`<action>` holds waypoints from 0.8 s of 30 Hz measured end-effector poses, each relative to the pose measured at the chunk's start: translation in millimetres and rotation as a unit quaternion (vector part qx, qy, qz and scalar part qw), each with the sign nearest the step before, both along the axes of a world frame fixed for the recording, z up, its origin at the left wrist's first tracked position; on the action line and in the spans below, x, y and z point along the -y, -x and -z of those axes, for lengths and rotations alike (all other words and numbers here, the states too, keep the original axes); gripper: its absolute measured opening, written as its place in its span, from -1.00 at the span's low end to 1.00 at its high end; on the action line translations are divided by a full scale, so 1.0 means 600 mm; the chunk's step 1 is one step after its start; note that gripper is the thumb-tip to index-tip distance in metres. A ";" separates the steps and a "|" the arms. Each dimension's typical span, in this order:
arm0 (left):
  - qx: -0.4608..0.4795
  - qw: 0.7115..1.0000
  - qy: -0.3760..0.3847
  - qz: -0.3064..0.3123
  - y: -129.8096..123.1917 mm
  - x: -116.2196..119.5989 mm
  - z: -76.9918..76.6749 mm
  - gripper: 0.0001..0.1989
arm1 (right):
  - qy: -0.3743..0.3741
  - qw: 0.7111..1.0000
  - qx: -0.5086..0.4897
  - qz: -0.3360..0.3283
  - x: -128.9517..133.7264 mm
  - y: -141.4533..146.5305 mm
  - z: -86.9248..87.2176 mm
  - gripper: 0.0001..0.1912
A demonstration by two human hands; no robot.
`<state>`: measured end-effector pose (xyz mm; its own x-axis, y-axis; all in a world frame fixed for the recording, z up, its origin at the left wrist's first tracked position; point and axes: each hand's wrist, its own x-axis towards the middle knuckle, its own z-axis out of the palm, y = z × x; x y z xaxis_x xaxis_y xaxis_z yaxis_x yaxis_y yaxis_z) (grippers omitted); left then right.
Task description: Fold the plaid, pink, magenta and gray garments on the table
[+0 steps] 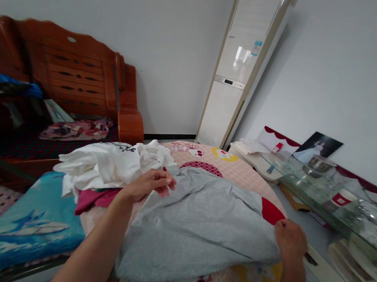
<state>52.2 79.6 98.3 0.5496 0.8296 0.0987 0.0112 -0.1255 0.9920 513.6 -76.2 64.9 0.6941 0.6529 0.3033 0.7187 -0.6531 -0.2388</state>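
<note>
A grey garment with a red patch at its right end lies spread and slightly wrinkled over a round table with a pink patterned cover. My left hand is over the garment's upper left edge, its fingers partly curled and apart, with no cloth visible between them. At the right end, beside the red patch, my right hand is closed on the garment's edge. A heap of white clothes lies left of my left hand, on top of a dark pink cloth.
Left of the table are a blue cushion and a wooden sofa with clothes on it. A tall air conditioner stands behind. Along the right runs a glass shelf crowded with bowls, a cup and papers.
</note>
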 end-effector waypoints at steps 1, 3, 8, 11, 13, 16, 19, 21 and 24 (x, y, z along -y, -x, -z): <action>-0.009 0.998 -0.032 -0.049 -0.014 -0.015 0.007 -0.70 | 0.001 1.000 0.020 -0.004 -0.008 0.013 -0.003 -0.72; -0.060 0.982 -0.097 -0.153 -0.043 -0.048 0.024 -0.73 | -0.011 0.998 0.058 -0.025 -0.033 0.041 -0.009 -0.70; -0.260 0.896 -0.231 -0.275 -0.098 -0.120 0.055 -0.72 | -0.030 0.983 0.103 -0.146 -0.124 0.086 -0.005 -0.67; -0.324 0.874 -0.255 -0.258 -0.118 -0.150 0.067 -0.74 | -0.012 0.966 0.071 -0.249 -0.184 0.098 0.010 -0.65; -0.342 0.871 -0.252 -0.247 -0.127 -0.167 0.078 -0.71 | 0.005 0.955 0.049 -0.291 -0.220 0.104 0.022 -0.65; -0.370 0.868 -0.245 -0.223 -0.131 -0.186 0.101 -0.72 | 0.021 0.951 0.032 -0.306 -0.261 0.112 0.040 -0.63; -0.401 0.863 -0.242 -0.190 -0.132 -0.199 0.120 -0.74 | 0.037 0.955 0.009 -0.294 -0.291 0.117 0.054 -0.58; -0.419 0.859 -0.243 -0.165 -0.132 -0.205 0.126 -0.74 | 0.051 0.960 -0.013 -0.274 -0.306 0.117 0.060 -0.55; -0.440 0.855 -0.244 -0.129 -0.133 -0.208 0.124 -0.77 | 0.076 0.966 -0.054 -0.239 -0.324 0.111 0.062 -0.59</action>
